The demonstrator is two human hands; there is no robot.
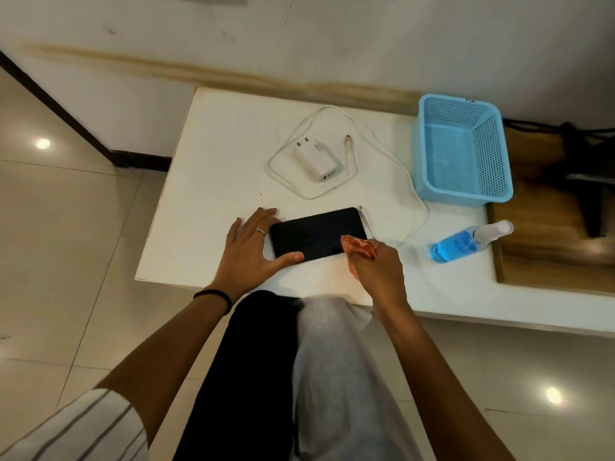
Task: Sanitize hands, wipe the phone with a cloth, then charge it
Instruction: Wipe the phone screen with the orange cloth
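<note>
A black phone (314,232) lies screen up near the front edge of the white table (213,181). My left hand (249,251) rests flat at the phone's left end, thumb along its near edge, fingers spread. My right hand (376,264) is closed on a bunched orange cloth (357,246), which touches the phone's right end. A white charger plug (317,161) lies farther back, with its white cable (392,158) looping around it and running toward the phone's right end. A bottle of blue sanitizer (466,242) lies on its side at the right.
A light blue perforated basket (462,148) stands at the table's back right. A wooden surface (549,247) adjoins the table on the right. The wall runs behind the table, tiled floor lies to the left, and my knees sit below the front edge.
</note>
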